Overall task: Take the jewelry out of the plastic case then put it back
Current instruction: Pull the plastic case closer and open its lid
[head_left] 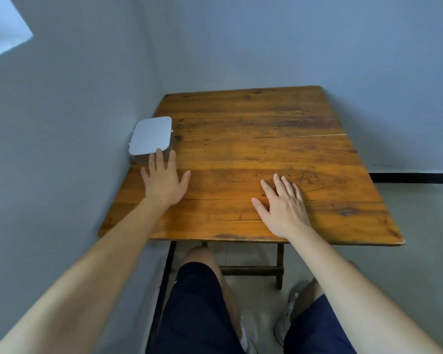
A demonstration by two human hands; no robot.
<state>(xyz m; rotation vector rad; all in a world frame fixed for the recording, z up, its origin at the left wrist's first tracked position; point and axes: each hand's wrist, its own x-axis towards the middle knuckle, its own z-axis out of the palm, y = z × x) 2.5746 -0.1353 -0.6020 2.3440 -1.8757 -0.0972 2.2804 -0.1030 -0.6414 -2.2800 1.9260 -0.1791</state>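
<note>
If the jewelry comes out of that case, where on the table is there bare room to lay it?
Nearly everywhere. The wooden table is bare from the white-lidded case to its right edge, and between the left hand and right hand. The only crowded spot is the left edge by the wall, where the left fingertips meet the case.

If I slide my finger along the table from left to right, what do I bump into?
plastic case → left hand → right hand
</note>
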